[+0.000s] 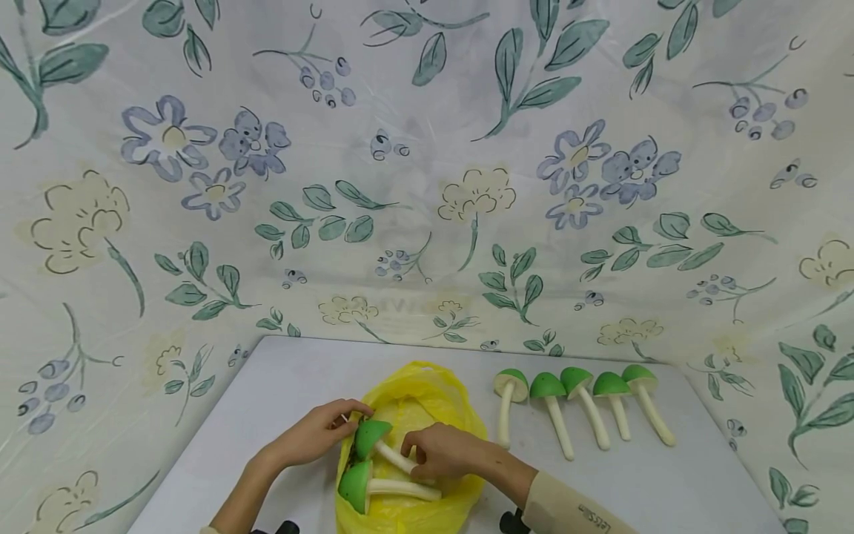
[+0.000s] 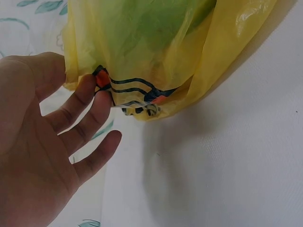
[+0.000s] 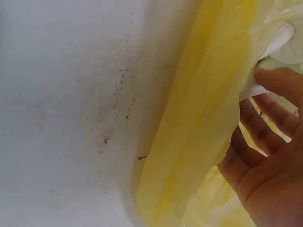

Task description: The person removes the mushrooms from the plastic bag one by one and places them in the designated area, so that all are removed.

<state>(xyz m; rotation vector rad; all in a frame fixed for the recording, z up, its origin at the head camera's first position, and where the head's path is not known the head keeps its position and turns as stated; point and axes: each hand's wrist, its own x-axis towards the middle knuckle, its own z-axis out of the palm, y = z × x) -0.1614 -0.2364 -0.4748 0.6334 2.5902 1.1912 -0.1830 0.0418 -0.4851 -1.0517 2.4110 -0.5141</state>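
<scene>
A yellow plastic bag [image 1: 463,408] lies wide-mouthed on the table, with two green-capped, white-stemmed toy-like mushrooms in its mouth. My left hand [image 1: 313,436] pinches the bag's left edge between thumb and fingers; printed dark lines and an orange patch show on the plastic beside the fingertips in the left wrist view. Inside the bag's mouth, my right hand [image 1: 443,451] holds the stem end of the upper mushroom [image 1: 373,437]. Just below it lies the other mushroom [image 1: 356,486], its stem pointing right. In the right wrist view, the bag's side [image 3: 199,118] partly hides the fingers and stem.
Several more green-capped mushrooms [image 1: 587,397] lie in a row on the white table [image 1: 300,371], right of the bag. Brown crumbs [image 3: 106,139] dot the tabletop beside the bag. A flower-patterned sheet [image 1: 414,222] hangs behind and around the table.
</scene>
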